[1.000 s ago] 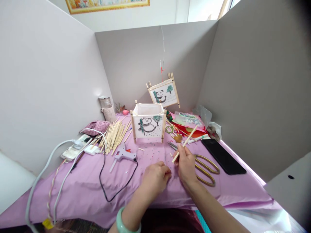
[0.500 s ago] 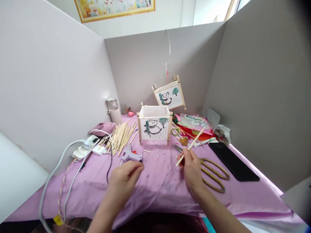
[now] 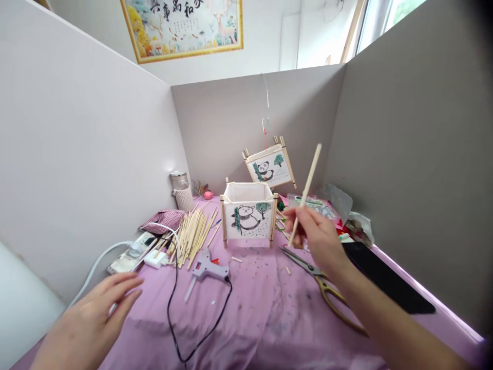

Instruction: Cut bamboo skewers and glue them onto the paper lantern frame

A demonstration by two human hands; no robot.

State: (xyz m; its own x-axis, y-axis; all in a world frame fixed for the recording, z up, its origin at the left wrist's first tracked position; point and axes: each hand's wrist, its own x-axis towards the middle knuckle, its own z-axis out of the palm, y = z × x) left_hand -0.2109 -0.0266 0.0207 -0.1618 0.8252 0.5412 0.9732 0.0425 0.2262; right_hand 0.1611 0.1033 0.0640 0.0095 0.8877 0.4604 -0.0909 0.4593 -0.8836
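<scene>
A pale wooden stick point(image 3: 307, 190) rises at a slant from the fingers of my right hand point(image 3: 321, 234), above the table's right half. My left hand point(image 3: 94, 313) is at the lower left with its fingers apart, nothing seen in them. Between the hands stands a box lantern point(image 3: 249, 220) with stick corners and a panda drawing. In front of it lie a lilac glue gun point(image 3: 208, 268) with a black cord and, to the right, gold-handled scissors point(image 3: 323, 285), partly under my right forearm. Wooden sticks point(image 3: 192, 234) lie piled left of the lantern.
A second panda lantern point(image 3: 271, 167) hangs behind on a wire. A power strip point(image 3: 131, 252), checked pouch point(image 3: 165, 220) and cup point(image 3: 181, 190) stand or lie at left. At right are a black phone-like slab point(image 3: 389, 277) and plastic bags point(image 3: 339, 200). Grey panels surround the table.
My left hand has moved left, away from the glue gun, and its fingers have spread. My right hand has moved up and right with the stick, now more upright. The view has tilted up.
</scene>
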